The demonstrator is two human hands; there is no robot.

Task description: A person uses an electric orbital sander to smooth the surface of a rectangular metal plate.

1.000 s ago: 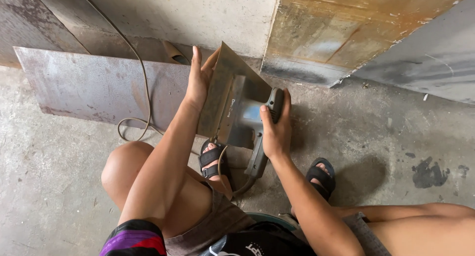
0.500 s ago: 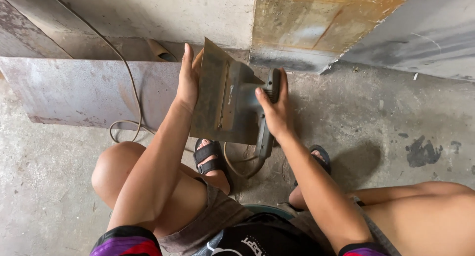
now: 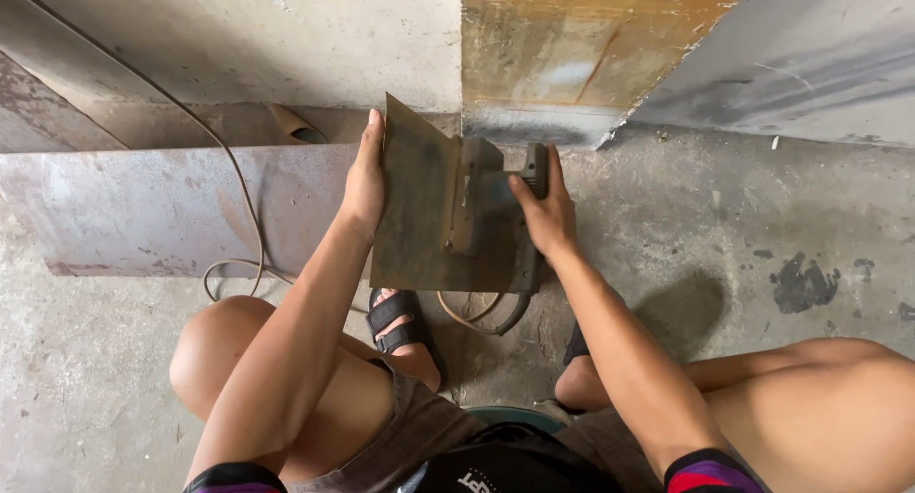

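Left hand (image 3: 365,183) grips the metal plate's (image 3: 419,207) edge; right hand (image 3: 545,212) grips the grinder (image 3: 515,221).

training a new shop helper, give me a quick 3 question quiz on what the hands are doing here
1. True or false: the left hand grips the left edge of the dark metal plate.
2. What does the right hand hold? A) a hammer B) the power tool against the plate C) nothing
3. Fill in: the cable loops on the concrete floor in front of the long rusty ______ that leans at the wall.

Key: 1 true. 2 B. 3 steel sheet.
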